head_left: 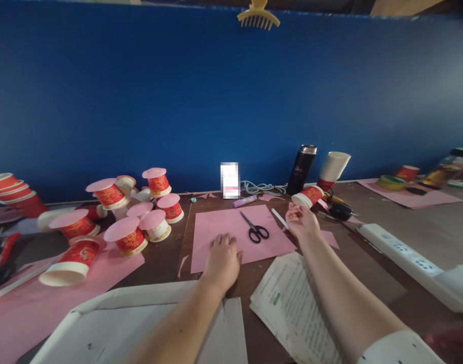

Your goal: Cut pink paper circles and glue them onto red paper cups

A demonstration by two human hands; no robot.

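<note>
Flat on a sheet of pink paper [208, 230] lies my left hand [223, 260], fingers stretched out and holding nothing. Black-handled scissors [254, 230] rest on the same sheet, just beyond that hand. My right hand [302, 220] has curled fingers at the rim of a red paper cup [311, 195], which is tilted on its side; the exact grip is partly hidden. A white stick-like piece [280, 219] lies beside the right hand. Behind the sheet is a purple glue stick or marker [244, 201].
Several red cups topped with pink discs [125, 235] stand at left. A black thermos [301, 169] and stacked cups [334, 169] stand at back right. A white power strip [409, 260], printed papers [292, 303] and a white box lid [140, 323] lie nearer.
</note>
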